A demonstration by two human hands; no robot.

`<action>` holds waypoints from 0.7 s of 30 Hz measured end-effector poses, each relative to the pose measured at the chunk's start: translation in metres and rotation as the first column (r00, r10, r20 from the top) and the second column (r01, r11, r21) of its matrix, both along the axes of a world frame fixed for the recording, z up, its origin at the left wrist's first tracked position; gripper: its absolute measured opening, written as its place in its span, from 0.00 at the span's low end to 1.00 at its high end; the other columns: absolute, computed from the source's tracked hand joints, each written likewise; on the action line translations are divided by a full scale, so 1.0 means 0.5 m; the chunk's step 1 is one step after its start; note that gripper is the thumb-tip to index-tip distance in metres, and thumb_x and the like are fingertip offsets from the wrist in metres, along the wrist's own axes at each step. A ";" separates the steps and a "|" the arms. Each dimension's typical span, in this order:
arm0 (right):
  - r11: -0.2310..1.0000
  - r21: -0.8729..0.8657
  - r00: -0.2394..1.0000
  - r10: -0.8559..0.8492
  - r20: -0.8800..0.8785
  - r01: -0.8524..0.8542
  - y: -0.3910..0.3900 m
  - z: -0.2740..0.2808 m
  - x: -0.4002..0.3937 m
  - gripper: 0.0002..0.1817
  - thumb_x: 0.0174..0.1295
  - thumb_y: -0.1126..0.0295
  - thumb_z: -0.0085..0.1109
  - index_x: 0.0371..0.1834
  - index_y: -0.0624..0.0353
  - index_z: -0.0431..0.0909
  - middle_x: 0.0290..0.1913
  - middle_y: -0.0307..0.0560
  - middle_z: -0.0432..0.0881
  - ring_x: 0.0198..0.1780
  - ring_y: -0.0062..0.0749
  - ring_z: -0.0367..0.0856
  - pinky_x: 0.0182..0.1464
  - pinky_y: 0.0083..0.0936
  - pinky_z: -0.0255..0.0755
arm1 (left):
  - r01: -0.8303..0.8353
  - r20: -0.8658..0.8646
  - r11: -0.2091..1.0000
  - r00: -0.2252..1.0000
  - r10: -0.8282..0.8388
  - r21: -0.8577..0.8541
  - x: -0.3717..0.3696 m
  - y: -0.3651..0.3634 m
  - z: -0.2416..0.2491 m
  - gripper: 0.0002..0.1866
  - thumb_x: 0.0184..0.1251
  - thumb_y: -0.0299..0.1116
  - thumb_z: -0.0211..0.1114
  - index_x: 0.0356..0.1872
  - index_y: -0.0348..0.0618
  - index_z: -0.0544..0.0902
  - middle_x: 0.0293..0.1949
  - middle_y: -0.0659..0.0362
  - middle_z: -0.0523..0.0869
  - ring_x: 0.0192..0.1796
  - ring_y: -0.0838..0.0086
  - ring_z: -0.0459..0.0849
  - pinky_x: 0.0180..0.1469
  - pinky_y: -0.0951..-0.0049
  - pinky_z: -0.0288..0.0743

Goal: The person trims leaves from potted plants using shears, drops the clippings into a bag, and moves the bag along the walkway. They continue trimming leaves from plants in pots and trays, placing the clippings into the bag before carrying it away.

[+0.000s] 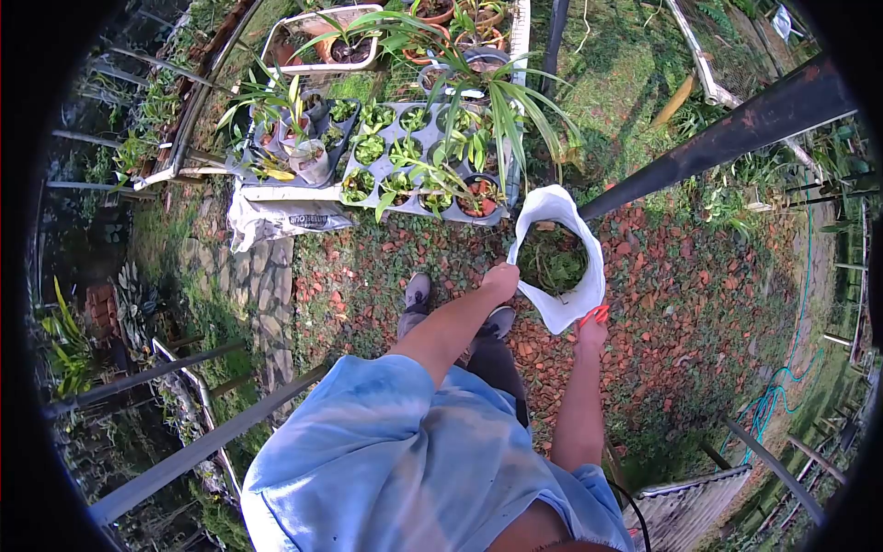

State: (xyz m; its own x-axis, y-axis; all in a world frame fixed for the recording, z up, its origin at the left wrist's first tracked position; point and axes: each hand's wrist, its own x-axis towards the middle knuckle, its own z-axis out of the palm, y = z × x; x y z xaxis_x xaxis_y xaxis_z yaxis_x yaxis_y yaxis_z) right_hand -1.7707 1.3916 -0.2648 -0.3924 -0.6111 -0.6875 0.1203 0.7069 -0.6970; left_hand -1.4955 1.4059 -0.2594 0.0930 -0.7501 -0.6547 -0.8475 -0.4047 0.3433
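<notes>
A white sack [594, 247] with its mouth wide apart is before me, green plant clippings [557, 264] visible inside. On the left side of its rim, my left hand [501, 279] is closed around the edge. My right hand [593, 333] is closed on red-handled scissors [596, 314], right at the sack's near right rim. The scissors' blades are hidden from this view.
Ahead to the left, a plant bench carries a grey tray [397, 132] of small potted plants, with more pots behind. A dark slanted pole [708, 143] rises right of the sack. Broken red bricks [662, 304] cover the ground; a teal hose [765, 405] lies at right.
</notes>
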 end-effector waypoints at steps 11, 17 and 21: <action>0.858 -0.125 0.577 0.220 -0.787 -0.497 0.012 0.069 0.010 0.15 0.66 0.63 0.66 0.44 0.67 0.85 0.38 0.56 0.82 0.44 0.47 0.82 0.47 0.43 0.76 | -0.249 -0.216 0.933 0.957 0.195 -0.261 0.028 0.011 0.109 0.11 0.68 0.32 0.60 0.42 0.41 0.88 0.42 0.44 0.89 0.47 0.48 0.88 0.53 0.53 0.82; 0.728 -0.416 0.832 0.407 -0.377 -0.545 0.100 0.196 0.150 0.14 0.71 0.61 0.66 0.38 0.62 0.80 0.36 0.41 0.81 0.38 0.27 0.77 0.41 0.29 0.74 | -0.399 -0.449 0.862 0.862 0.237 -0.311 0.031 0.100 0.243 0.12 0.69 0.34 0.64 0.46 0.37 0.88 0.41 0.45 0.90 0.44 0.54 0.91 0.51 0.59 0.84; 0.764 -0.325 0.732 0.637 0.241 -0.557 0.147 0.293 0.209 0.07 0.71 0.66 0.66 0.42 0.57 0.80 0.41 0.35 0.81 0.39 0.17 0.78 0.40 0.21 0.77 | -0.532 -0.502 0.775 0.800 0.329 -0.340 0.090 0.143 0.320 0.13 0.71 0.34 0.65 0.49 0.38 0.88 0.40 0.47 0.91 0.42 0.62 0.91 0.49 0.64 0.84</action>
